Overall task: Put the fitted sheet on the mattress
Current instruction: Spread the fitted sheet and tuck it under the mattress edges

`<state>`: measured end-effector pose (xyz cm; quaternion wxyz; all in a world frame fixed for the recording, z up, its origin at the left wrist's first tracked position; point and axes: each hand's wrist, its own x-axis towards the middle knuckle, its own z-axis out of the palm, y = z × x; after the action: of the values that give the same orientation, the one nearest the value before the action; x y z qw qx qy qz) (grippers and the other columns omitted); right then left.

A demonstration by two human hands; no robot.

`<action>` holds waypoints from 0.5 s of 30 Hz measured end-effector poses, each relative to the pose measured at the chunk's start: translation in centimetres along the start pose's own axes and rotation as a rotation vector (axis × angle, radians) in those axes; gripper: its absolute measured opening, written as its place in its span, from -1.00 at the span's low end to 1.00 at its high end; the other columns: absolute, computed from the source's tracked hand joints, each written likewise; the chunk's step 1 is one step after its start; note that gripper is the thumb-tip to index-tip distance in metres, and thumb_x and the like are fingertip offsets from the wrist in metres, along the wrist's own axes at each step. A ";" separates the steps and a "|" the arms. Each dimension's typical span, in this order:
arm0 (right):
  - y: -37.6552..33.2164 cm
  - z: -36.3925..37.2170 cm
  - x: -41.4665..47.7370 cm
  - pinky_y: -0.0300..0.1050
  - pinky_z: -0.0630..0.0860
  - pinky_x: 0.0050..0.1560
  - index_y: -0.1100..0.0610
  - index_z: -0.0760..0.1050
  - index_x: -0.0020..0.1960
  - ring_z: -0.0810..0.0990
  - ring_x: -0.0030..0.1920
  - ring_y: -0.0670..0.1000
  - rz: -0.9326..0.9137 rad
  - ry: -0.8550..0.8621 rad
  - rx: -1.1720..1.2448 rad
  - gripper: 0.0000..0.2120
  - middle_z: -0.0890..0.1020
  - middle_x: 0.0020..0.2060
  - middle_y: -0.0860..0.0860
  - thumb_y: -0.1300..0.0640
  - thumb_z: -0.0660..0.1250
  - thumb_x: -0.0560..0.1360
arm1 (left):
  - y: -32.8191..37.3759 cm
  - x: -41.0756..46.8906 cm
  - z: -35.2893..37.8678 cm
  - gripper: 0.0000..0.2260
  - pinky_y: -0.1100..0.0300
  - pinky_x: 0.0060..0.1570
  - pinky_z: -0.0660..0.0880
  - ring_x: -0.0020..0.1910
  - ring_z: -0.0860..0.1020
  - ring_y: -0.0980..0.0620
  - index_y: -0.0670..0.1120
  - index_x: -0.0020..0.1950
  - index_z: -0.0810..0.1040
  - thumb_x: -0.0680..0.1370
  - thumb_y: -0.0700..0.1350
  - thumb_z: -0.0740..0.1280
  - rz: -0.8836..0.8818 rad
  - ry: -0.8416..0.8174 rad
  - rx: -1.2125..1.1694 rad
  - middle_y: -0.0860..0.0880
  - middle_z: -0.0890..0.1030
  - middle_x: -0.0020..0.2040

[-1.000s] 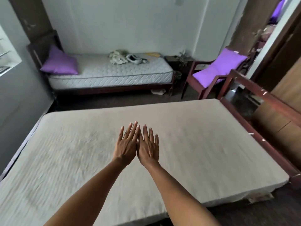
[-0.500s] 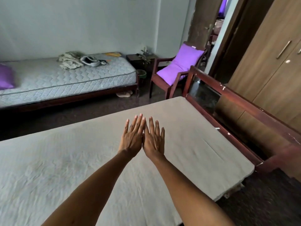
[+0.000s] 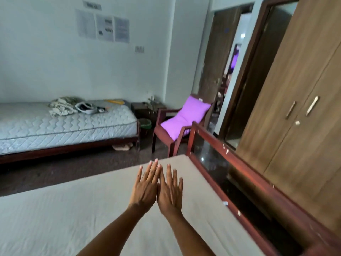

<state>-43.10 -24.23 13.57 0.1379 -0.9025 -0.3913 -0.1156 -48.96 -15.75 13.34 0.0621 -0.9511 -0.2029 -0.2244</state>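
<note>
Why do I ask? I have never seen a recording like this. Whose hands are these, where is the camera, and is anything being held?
No machine here: a person wears one wide-angle camera on the head, looking forward and down at their own arms. The left hand and right hand stretch out flat, side by side, fingers straight, over the beige mattress in a reddish wooden frame. They hold nothing. Beyond stand a second bed, a chair with a purple cushion, and a wardrobe.
</note>
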 end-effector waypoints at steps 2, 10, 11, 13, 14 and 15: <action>3.4 -0.7 2.7 0.22 0.45 0.16 0.06 0.43 0.36 0.51 0.28 0.16 -0.092 0.035 0.043 -0.49 0.46 0.35 0.10 0.05 0.29 0.41 | 2.4 3.1 0.2 -0.49 -0.06 0.43 -0.07 0.53 -0.14 -0.02 -0.20 0.42 0.31 0.50 -0.06 0.02 -0.064 0.049 0.011 -0.16 0.32 0.45; 11.3 -3.9 12.1 0.14 0.07 0.39 0.14 0.16 0.46 0.33 0.42 0.16 -0.328 0.207 0.067 -0.45 0.32 0.44 0.11 0.07 0.00 0.48 | 7.9 12.3 -2.3 -0.48 -0.05 0.45 -0.05 0.51 0.13 -0.07 -0.17 0.48 0.22 0.53 -0.07 0.03 -0.223 0.102 0.141 -0.14 0.25 0.49; 11.8 -4.3 12.8 0.14 0.09 0.38 0.15 0.18 0.46 0.33 0.42 0.16 -0.341 0.191 0.075 -0.44 0.33 0.44 0.11 0.07 0.00 0.48 | 8.4 13.0 -2.5 -0.48 -0.06 0.44 -0.04 0.50 0.16 -0.08 -0.16 0.49 0.21 0.53 -0.07 0.03 -0.235 0.095 0.156 -0.14 0.24 0.50; 12.5 -4.8 14.0 0.16 0.10 0.38 0.17 0.24 0.47 0.33 0.42 0.17 -0.363 0.213 0.068 -0.43 0.33 0.44 0.13 0.05 -0.01 0.49 | 9.1 14.0 -2.8 -0.48 -0.07 0.43 -0.02 0.49 0.19 -0.09 -0.14 0.49 0.21 0.52 -0.08 0.04 -0.276 0.092 0.173 -0.13 0.23 0.50; 12.7 -4.9 14.6 0.18 0.10 0.39 0.17 0.27 0.47 0.32 0.42 0.18 -0.369 0.215 0.073 -0.43 0.32 0.45 0.13 0.04 -0.01 0.49 | 9.2 14.4 -3.0 -0.48 -0.08 0.43 -0.02 0.49 0.19 -0.09 -0.14 0.49 0.22 0.52 -0.08 0.04 -0.294 0.086 0.173 -0.13 0.23 0.50; 12.9 -4.6 14.9 0.20 0.12 0.40 0.17 0.27 0.47 0.31 0.43 0.18 -0.374 0.217 0.084 -0.44 0.31 0.45 0.13 0.03 -0.02 0.50 | 9.3 14.5 -2.8 -0.48 -0.08 0.43 -0.02 0.49 0.18 -0.09 -0.13 0.49 0.23 0.52 -0.08 0.03 -0.310 0.074 0.178 -0.12 0.22 0.50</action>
<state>-24.10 -24.25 20.58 0.1929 -0.7899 -0.5394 -0.2191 -34.31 -19.63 22.13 0.1182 -0.8902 -0.3639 -0.2471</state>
